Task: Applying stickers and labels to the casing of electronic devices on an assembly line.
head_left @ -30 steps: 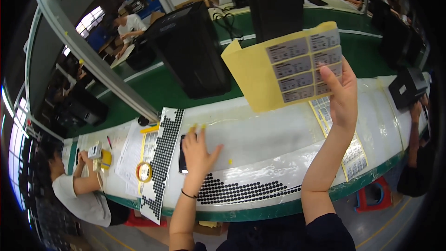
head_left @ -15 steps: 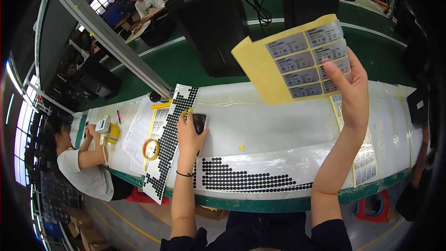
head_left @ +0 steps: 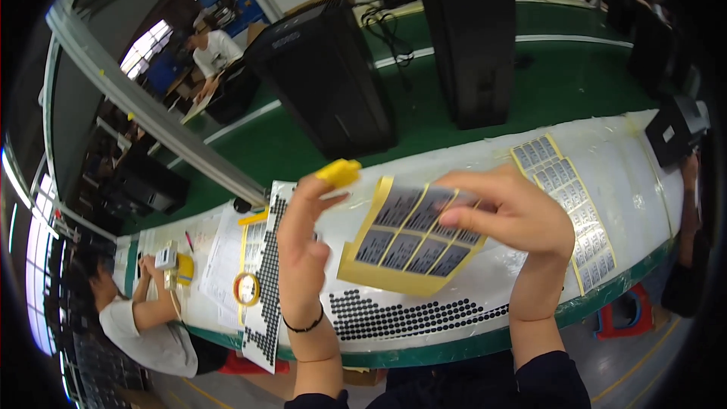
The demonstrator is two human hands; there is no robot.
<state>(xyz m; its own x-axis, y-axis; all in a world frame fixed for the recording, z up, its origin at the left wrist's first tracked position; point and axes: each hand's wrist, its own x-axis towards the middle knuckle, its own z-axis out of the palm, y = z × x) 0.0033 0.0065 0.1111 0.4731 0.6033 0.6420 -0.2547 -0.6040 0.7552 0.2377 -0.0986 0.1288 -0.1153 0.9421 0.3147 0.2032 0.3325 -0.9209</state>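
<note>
My right hand point(head_left: 522, 208) grips a yellow-backed sheet of silver labels point(head_left: 413, 238) by its right edge, tilted above the table. Just left of the sheet, my left hand point(head_left: 301, 257) is raised with fingers apart and nothing visibly held. A yellow covering point(head_left: 339, 173) sits on one of its fingertips. Beneath the sheet lies a white sheet of round black stickers point(head_left: 409, 318), partly hidden. Another sheet of black dots point(head_left: 263, 333) runs lengthwise behind my left wrist. The phone that lay near my left hand is hidden now.
A tape roll point(head_left: 246, 288) and papers point(head_left: 212, 269) lie at the left. More label sheets point(head_left: 575, 208) lie at right. Tall black machines point(head_left: 322, 83) stand beyond the table on a green surface. A co-worker point(head_left: 148, 333) sits at left; a black box point(head_left: 674, 132) stands far right.
My right hand has brought the label sheet down and left, turning it. My left hand has lifted off the phone toward the sheet. The whole view has shifted somewhat.
</note>
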